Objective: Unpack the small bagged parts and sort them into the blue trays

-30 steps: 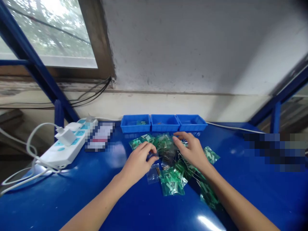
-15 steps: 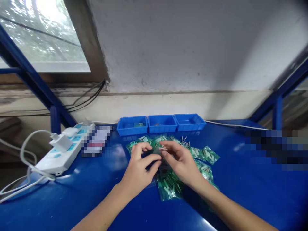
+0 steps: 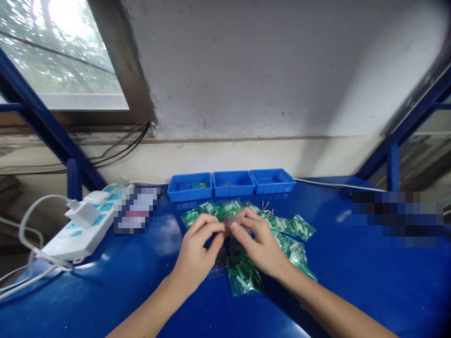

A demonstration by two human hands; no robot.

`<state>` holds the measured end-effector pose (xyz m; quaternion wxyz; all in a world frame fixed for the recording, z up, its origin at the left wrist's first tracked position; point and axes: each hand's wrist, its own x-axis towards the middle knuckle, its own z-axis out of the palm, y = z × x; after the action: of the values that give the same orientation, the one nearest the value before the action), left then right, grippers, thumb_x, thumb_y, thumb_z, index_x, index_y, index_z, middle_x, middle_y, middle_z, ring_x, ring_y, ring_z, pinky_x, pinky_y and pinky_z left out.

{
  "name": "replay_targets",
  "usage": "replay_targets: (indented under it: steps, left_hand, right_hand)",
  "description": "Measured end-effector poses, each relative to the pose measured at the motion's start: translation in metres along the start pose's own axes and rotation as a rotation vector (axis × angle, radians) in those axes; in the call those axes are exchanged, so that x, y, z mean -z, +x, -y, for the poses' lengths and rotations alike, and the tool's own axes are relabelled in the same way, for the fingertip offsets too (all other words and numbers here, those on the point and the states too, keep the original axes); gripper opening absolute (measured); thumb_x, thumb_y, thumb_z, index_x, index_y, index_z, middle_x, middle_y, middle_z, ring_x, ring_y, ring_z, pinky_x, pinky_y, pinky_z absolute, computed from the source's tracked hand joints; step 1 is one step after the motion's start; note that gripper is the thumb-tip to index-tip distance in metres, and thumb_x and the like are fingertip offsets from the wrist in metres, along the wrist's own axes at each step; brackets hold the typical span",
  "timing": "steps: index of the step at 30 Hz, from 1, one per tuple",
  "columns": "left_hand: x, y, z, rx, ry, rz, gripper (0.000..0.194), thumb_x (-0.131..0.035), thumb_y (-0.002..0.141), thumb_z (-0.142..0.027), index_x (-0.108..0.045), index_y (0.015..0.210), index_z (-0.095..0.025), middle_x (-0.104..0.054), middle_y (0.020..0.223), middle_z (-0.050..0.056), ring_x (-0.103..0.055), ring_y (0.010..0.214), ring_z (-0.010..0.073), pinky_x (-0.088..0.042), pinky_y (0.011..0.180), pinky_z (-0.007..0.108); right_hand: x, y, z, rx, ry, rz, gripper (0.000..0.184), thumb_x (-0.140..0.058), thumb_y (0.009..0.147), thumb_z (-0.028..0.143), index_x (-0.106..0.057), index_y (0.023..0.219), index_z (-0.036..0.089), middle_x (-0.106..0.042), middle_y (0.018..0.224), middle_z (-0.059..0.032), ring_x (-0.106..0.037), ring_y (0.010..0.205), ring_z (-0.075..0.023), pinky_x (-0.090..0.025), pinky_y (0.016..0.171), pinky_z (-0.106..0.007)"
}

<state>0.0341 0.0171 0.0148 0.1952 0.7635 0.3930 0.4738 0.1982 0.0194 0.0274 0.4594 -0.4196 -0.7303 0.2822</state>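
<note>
My left hand [image 3: 198,249] and my right hand [image 3: 261,244] meet above the middle of the blue table. Between their fingertips is a small, translucent greyish plastic bag [image 3: 230,220], mostly covered by the fingers. Both hands are closed in a pinch on it. Whether anything lies inside it cannot be made out. Below and around them spreads a pile of green plastic bags [image 3: 245,277] containing white pieces and thin metal pieces. Loose metal pins or screws [image 3: 265,206] stick out behind my right hand. A clear plastic film [image 3: 217,268] lies under my left wrist.
Three blue trays stand in a row near the wall: a left tray [image 3: 190,193] with a small green bag, a middle tray [image 3: 234,189] with a few small bits, and a right tray [image 3: 274,187]. A white power strip [image 3: 75,241] with cables and a blurred phone-like object [image 3: 136,211] lie leftward.
My fingertips have drawn closer together around the small bag. Thin metal pieces that showed at my right fingertips are now hidden from view. The camera view has shifted slightly.
</note>
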Motion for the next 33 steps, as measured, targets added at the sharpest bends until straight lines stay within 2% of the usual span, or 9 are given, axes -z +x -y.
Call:
replay_targets:
  steps: [3, 5, 11, 14, 18, 22, 25, 29, 33]
  left_hand:
    - [0.0, -0.002, -0.002, -0.177, 0.186, 0.061, 0.017, -0.051, 0.086, -0.014, -0.065, 0.086, -0.023, -0.053, 0.088, 0.004, -0.05, 0.085, 0.0175, -0.043, 0.075, 0.032]
    - [-0.001, -0.001, -0.003, -0.13, 0.209, 0.087, 0.013, -0.054, 0.085, -0.019, -0.065, 0.089, -0.023, -0.053, 0.089, 0.005, -0.05, 0.087, 0.0192, -0.044, 0.077, 0.034]
    - [-0.001, 0.005, 0.005, 0.482, -0.281, 0.109, 0.041, -0.035, 0.093, -0.044, -0.062, 0.08, -0.017, -0.056, 0.073, 0.003, -0.053, 0.068, 0.0151, -0.045, 0.061, 0.027]
    - [0.0, 0.007, 0.008, 0.572, -0.452, 0.1, 0.032, -0.042, 0.091, -0.043, -0.06, 0.088, -0.017, -0.056, 0.071, 0.001, -0.052, 0.063, 0.0128, -0.043, 0.056, 0.024]
    - [0.005, 0.005, 0.003, 0.258, -0.139, -0.027, 0.018, -0.048, 0.09, -0.03, -0.062, 0.091, -0.018, -0.057, 0.078, 0.002, -0.056, 0.069, 0.0133, -0.045, 0.06, 0.024]
    - [0.004, 0.0, 0.0, -0.241, 0.178, -0.014, 0.019, -0.046, 0.089, -0.015, -0.064, 0.094, -0.021, -0.055, 0.089, 0.004, -0.054, 0.069, 0.0108, -0.047, 0.064, 0.024]
    - [0.003, -0.001, 0.0, -0.251, 0.324, 0.106, 0.019, -0.048, 0.089, -0.018, -0.063, 0.098, -0.024, -0.053, 0.099, 0.005, -0.053, 0.066, 0.0108, -0.047, 0.062, 0.026]
    - [0.016, 0.005, -0.001, 0.022, 0.351, 0.343, 0.023, -0.053, 0.086, -0.037, -0.059, 0.104, -0.026, -0.048, 0.111, 0.007, -0.057, 0.067, 0.0137, -0.047, 0.053, 0.026]
    - [0.036, 0.007, 0.001, 0.192, 0.34, 0.567, 0.038, -0.063, 0.073, -0.051, -0.059, 0.101, -0.026, -0.052, 0.104, 0.004, -0.057, 0.062, 0.0147, -0.04, 0.045, 0.023]
  right_hand:
    - [0.001, 0.003, -0.001, -0.168, 0.164, 0.076, 0.037, -0.04, 0.092, 0.038, -0.061, 0.069, 0.017, -0.053, 0.066, -0.0008, -0.051, 0.062, -0.0131, -0.043, 0.06, -0.027]
    - [0.0, 0.003, -0.004, -0.139, 0.123, 0.03, 0.03, -0.043, 0.091, 0.034, -0.064, 0.077, 0.017, -0.056, 0.069, -0.0019, -0.053, 0.064, -0.0139, -0.044, 0.061, -0.027]
    - [-0.004, -0.003, -0.011, 0.269, -0.091, 0.004, 0.021, -0.05, 0.088, 0.022, -0.066, 0.1, 0.023, -0.057, 0.093, -0.0081, -0.055, 0.087, -0.0191, -0.047, 0.075, -0.034]
    - [-0.007, -0.007, -0.01, 0.347, -0.14, 0.036, 0.022, -0.053, 0.085, 0.021, -0.065, 0.103, 0.024, -0.054, 0.105, -0.0096, -0.052, 0.1, -0.0216, -0.046, 0.083, -0.038]
    - [-0.007, -0.006, -0.004, 0.17, -0.116, -0.051, 0.018, -0.059, 0.081, 0.03, -0.067, 0.094, 0.021, -0.049, 0.105, -0.0099, -0.049, 0.102, -0.023, -0.044, 0.085, -0.038]
    - [-0.004, 0.002, -0.002, -0.166, 0.119, -0.005, 0.038, -0.046, 0.088, 0.044, -0.061, 0.064, 0.017, -0.048, 0.071, -0.0016, -0.05, 0.067, -0.0135, -0.042, 0.062, -0.027]
    - [-0.003, 0.009, -0.007, -0.342, 0.261, 0.008, 0.039, -0.052, 0.083, 0.047, -0.055, 0.059, 0.016, -0.041, 0.055, 0.0031, -0.039, 0.051, -0.0098, -0.033, 0.05, -0.024]
    - [0.022, 0.03, -0.016, -0.358, 0.363, -0.261, 0.025, -0.064, 0.072, 0.041, -0.062, 0.077, 0.017, -0.053, 0.061, 0.0016, -0.042, 0.049, -0.0097, -0.032, 0.048, -0.025]
    - [0.077, 0.053, -0.001, 0.009, 0.26, -0.847, 0.014, -0.064, 0.075, 0.03, -0.059, 0.083, 0.021, -0.053, 0.069, -0.0001, -0.046, 0.053, -0.0117, -0.035, 0.05, -0.027]
